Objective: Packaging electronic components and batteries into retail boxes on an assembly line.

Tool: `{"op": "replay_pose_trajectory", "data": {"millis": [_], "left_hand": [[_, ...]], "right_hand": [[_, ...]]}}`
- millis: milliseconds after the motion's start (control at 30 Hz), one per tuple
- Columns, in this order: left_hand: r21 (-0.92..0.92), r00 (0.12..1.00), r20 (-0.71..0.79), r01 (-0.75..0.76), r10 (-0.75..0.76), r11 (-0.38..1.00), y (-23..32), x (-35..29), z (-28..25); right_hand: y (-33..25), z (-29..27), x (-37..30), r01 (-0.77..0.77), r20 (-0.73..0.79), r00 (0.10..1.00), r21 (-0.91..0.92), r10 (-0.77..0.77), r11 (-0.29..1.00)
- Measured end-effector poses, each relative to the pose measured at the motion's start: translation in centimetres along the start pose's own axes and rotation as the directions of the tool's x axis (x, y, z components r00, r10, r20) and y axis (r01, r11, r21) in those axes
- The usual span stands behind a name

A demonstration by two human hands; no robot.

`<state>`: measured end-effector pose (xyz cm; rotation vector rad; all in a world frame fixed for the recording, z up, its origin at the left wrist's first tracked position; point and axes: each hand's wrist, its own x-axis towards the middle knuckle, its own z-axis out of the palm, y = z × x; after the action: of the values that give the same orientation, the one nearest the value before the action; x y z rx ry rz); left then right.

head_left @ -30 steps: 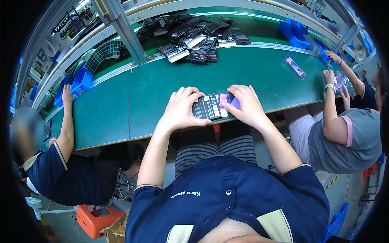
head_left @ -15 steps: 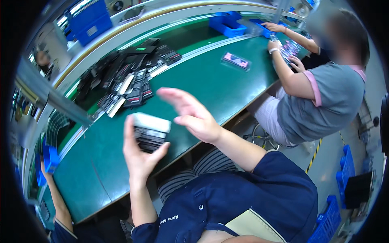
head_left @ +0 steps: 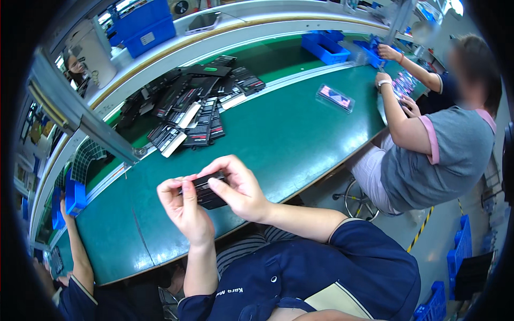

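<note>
In front of my body, over the near edge of the bench, a small stack of thin black boxes [head_left: 211,198] is gripped between both hands. My left hand [head_left: 186,213] pinches its left end, with thumb and fingertips closed at the upper corner. Around the right side and top wraps my right hand [head_left: 239,188], its thumb lying across the upper face. Fingers cover much of the stack. Beyond my hands, a loose heap of flat black boxes [head_left: 201,122], some with white faces, lies at the back of the bench.
The green bench [head_left: 278,144] runs from lower left to upper right. A clear-wrapped flat pack [head_left: 335,98] lies on it. Co-workers sit at right [head_left: 450,144] and left [head_left: 80,257]. Blue bins [head_left: 326,48] stand at the back; a metal post [head_left: 88,112] rises at left.
My right hand, raised apart from the stack before, has come down onto it. The stack has turned, and its white face no longer shows. The whole view has shifted slightly.
</note>
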<state>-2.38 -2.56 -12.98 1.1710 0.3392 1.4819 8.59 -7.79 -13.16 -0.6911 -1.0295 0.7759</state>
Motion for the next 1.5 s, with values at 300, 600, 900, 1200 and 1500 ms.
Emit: {"op": "replay_pose_trajectory", "data": {"millis": [300,600,900,1200,1500], "left_hand": [[0.492,0.961,0.089,-0.271,0.262,0.828,-1.3,-0.2,-3.2],[0.550,0.973,-0.069,0.220,-0.219,0.805,5.2,-1.4,-8.9],[0.956,0.987,-0.134,0.106,-0.086,-0.275,7.5,3.5,-19.0],[0.835,0.766,0.525,-0.548,-0.371,0.049,0.0,5.0,-8.0],[0.696,0.557,0.659,-0.707,-0.505,0.128,3.5,-1.4,-3.1]], "right_hand": [[2.4,-1.5,-0.7,0.316,0.187,0.948,-0.463,-0.257,0.828],[4.5,-2.1,0.6,0.848,0.899,0.363,-0.209,-0.247,0.487],[9.0,-3.6,11.2,0.410,0.385,0.912,-0.863,0.140,-0.296],[1.0,-11.4,4.3,0.729,0.751,0.661,-0.643,0.003,0.234],[-5.4,-33.6,3.1,-0.253,-0.129,0.952,-0.845,-0.279,-0.472]]}}
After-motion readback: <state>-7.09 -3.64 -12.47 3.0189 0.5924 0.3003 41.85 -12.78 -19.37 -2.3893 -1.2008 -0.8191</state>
